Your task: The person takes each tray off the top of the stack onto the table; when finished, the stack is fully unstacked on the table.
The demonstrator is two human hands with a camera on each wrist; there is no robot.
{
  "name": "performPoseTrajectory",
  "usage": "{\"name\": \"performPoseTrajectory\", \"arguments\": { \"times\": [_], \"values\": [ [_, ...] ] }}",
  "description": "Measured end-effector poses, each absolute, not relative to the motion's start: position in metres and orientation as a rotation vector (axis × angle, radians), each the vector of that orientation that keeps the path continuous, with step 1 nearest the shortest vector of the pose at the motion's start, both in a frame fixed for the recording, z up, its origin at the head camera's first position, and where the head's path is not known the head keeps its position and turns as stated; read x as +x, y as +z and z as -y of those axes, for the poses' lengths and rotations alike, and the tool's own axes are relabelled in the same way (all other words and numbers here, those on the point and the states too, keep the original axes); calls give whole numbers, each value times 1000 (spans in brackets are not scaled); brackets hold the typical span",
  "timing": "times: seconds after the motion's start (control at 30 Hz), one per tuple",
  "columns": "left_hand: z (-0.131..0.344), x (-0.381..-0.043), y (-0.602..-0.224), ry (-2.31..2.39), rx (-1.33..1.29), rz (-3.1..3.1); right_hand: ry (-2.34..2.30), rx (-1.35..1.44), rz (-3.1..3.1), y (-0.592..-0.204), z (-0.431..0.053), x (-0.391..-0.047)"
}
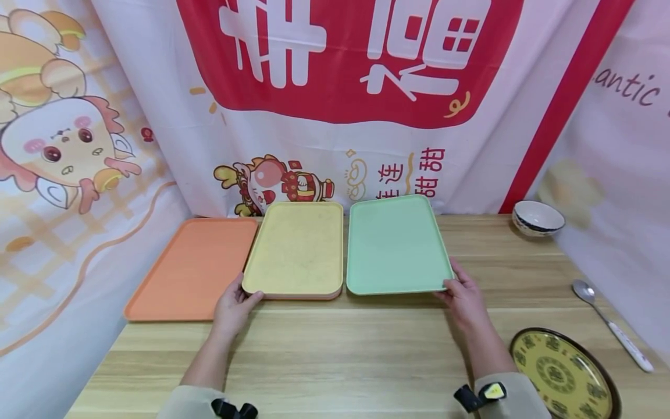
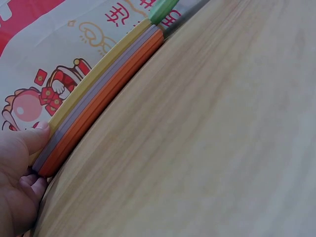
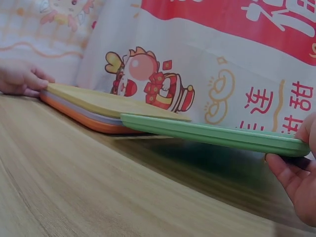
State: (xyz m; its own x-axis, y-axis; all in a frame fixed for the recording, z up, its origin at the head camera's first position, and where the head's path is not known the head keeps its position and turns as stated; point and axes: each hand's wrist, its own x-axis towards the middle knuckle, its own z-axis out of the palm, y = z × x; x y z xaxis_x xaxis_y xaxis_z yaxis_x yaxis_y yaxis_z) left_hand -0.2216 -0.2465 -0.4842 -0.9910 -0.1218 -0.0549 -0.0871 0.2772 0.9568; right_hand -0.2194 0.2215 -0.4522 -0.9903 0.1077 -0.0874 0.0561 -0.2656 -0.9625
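Observation:
My left hand (image 1: 232, 307) holds the near left corner of a stack of trays. Its thumb lies on the top yellow tray (image 1: 295, 247); the other fingers are lower, by the stack's underside. Under the yellow tray, the left wrist view shows a lavender tray (image 2: 94, 98) and an orange layer (image 2: 106, 96). On the right, my right hand (image 1: 466, 297) pinches a green tray (image 1: 398, 244) by its near right corner, thumb above and fingers below. The green tray hangs above the table, its left edge close by the stack in the right wrist view.
A separate orange tray (image 1: 196, 270) lies left of the stack on the wooden table (image 1: 340, 361). To the right are a small bowl (image 1: 538, 218), a spoon (image 1: 612, 326) and a patterned yellow plate (image 1: 565, 372). Printed cloth (image 1: 335, 137) hangs behind the table.

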Motion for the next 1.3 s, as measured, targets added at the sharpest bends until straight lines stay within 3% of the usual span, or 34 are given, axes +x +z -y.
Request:
{"name": "performPoseTrajectory", "arguments": {
  "times": [0.57, 0.83, 1.3],
  "values": [
    [246, -221, -485, -1872, 226, 2480, 2365, -230, 2091, -474, -221, -237],
    [247, -222, -485, -1871, 226, 2486, 2019, -308, 2445, -471, -221, -238],
    [247, -224, -487, -1857, 236, 2489, 1900, -296, 2482, -462, -214, -233]
  ]
}}
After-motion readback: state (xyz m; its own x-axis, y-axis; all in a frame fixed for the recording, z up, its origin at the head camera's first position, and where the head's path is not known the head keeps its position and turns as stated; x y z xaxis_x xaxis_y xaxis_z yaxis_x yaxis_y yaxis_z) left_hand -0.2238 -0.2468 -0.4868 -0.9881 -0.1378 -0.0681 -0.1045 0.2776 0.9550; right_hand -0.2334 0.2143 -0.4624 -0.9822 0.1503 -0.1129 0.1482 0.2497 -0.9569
